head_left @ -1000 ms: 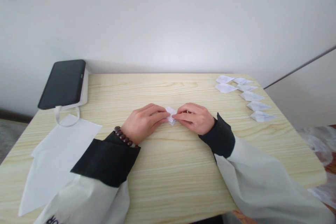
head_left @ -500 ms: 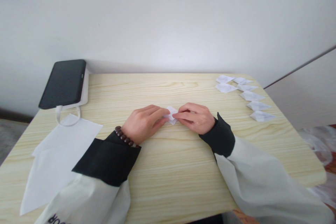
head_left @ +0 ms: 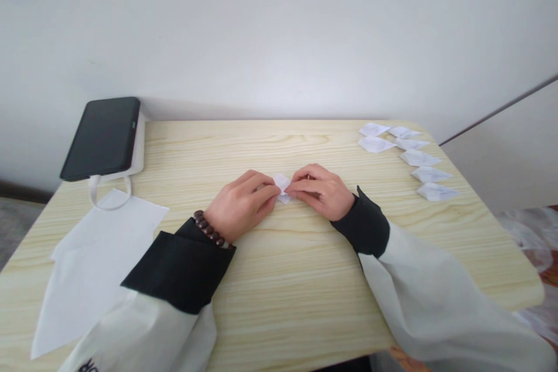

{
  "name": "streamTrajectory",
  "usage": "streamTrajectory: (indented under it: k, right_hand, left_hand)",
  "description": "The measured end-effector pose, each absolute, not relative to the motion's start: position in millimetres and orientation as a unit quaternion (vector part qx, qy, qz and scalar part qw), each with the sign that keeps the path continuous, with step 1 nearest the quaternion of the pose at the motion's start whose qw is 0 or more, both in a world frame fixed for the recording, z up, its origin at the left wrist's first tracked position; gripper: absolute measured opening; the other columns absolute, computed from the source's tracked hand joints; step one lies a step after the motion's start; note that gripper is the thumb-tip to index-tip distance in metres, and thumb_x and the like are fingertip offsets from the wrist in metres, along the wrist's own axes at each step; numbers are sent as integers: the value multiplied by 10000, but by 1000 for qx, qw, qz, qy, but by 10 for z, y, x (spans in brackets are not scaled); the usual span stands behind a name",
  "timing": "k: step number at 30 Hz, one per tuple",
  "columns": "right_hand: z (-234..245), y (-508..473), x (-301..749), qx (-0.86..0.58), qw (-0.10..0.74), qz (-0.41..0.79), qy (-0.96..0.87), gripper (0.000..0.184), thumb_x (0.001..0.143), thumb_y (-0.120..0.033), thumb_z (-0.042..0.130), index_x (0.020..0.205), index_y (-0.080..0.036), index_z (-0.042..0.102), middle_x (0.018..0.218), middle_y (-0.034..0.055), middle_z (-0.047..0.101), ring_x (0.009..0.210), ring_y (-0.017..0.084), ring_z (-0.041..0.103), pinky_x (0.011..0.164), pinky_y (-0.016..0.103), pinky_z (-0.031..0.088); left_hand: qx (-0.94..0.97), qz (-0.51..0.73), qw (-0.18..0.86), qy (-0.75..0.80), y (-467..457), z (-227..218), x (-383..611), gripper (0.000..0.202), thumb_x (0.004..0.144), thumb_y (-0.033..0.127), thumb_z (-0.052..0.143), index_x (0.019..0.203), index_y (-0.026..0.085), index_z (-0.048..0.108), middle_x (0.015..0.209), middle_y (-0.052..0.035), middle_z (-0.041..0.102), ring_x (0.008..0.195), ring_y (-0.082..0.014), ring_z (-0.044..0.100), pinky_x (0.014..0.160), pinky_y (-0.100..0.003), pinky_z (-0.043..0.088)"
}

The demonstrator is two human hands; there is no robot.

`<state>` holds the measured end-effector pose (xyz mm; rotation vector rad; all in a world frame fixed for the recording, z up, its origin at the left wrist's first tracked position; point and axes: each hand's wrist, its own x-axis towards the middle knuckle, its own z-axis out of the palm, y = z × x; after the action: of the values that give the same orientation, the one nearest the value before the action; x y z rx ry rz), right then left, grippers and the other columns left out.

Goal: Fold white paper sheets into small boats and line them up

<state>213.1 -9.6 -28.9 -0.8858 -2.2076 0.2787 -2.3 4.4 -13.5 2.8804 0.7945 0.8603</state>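
Observation:
A small folded piece of white paper (head_left: 282,181) lies at the middle of the wooden table, between my two hands. My left hand (head_left: 244,202) pinches its left side, with fingers and thumb closed together. From the right, my right hand (head_left: 321,190) grips the other side, its thumb and fingertips meeting near the paper's centre. The fingertips cover part of the paper, so its exact folds are hard to make out.
Several folded white paper pieces (head_left: 421,158) with pointed ends lie at the table's (head_left: 283,279) back right. On the left, flat white sheets (head_left: 93,261) lie beside a black-topped white device (head_left: 104,136) with a looped white strap (head_left: 108,204). A wall (head_left: 279,35) stands behind.
My right hand has shifted slightly up and left, its fingertips now closer to the paper's middle. The left fingers have shifted a little on the paper. The view has moved slightly.

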Motion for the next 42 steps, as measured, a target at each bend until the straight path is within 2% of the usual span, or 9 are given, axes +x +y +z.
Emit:
streamTrajectory:
  k: [3, 7, 12, 17, 24, 30, 36, 42]
  right_hand:
    - [-254, -105, 2087, -390, 359, 149, -835, 146, 880, -253, 549, 852, -187, 675, 796, 42, 660, 745, 136, 584, 710, 272, 485]
    - [-213, -127, 2033, -469, 373, 212, -772, 132, 823, -304, 629, 796, -177, 652, 686, -5, 652, 575, 91, 541, 574, 211, 445]
    - [-203, -132, 2033, -475, 372, 219, -767, 111, 804, -278, 646, 775, -176, 680, 709, 10, 671, 587, 92, 545, 577, 210, 437]
    - [-192, -109, 2020, -516, 344, 234, -749, 94, 789, -264, 651, 796, -180, 693, 654, -12, 650, 528, 79, 490, 528, 209, 387]
    - [-127, -88, 1944, -537, 313, 205, -756, 87, 789, -212, 629, 728, -171, 675, 567, -32, 600, 470, 67, 426, 496, 209, 331]
    - [-112, -99, 1896, -558, 282, 200, -755, 66, 795, -190, 619, 737, -166, 638, 615, -26, 596, 523, 81, 464, 541, 217, 353]
    - [-169, -111, 1898, -541, 294, 180, -767, 80, 836, -203, 584, 763, -170, 579, 707, -4, 560, 637, 112, 497, 618, 238, 383]
    - [-246, -130, 1896, -532, 314, 177, -766, 47, 856, -201, 552, 824, -170, 539, 799, 23, 550, 738, 140, 546, 706, 266, 426]
  left_hand:
    - [921, 284, 18, 266, 47, -161, -27, 165, 873, 149, 485, 909, 144, 645, 848, -65, 673, 798, -165, 611, 725, -285, 528]
    - [913, 290, 11, 285, 57, -190, -24, 180, 893, 144, 458, 936, 135, 633, 805, -60, 671, 774, -162, 609, 711, -282, 526]
    - [894, 308, 33, 323, 50, -183, -5, 166, 904, 185, 464, 903, 148, 626, 793, -43, 682, 758, -152, 622, 704, -258, 512]
    - [872, 299, 64, 382, 23, -159, 4, 123, 886, 199, 497, 954, 183, 598, 799, -10, 676, 742, -131, 634, 690, -235, 505]
    - [873, 320, 97, 355, 30, -156, 10, 175, 895, 203, 468, 898, 169, 639, 908, -50, 661, 818, -137, 625, 722, -240, 508]
    - [882, 313, 85, 341, 72, -221, -2, 188, 891, 217, 484, 864, 156, 660, 869, -56, 650, 785, -143, 616, 715, -252, 511]
    - [881, 292, 97, 361, 79, -218, 12, 208, 904, 206, 452, 872, 147, 649, 879, -63, 638, 804, -158, 609, 739, -280, 514]
    - [875, 281, 83, 387, 56, -245, 33, 206, 904, 190, 447, 989, 130, 625, 939, -86, 599, 871, -189, 568, 797, -346, 506]
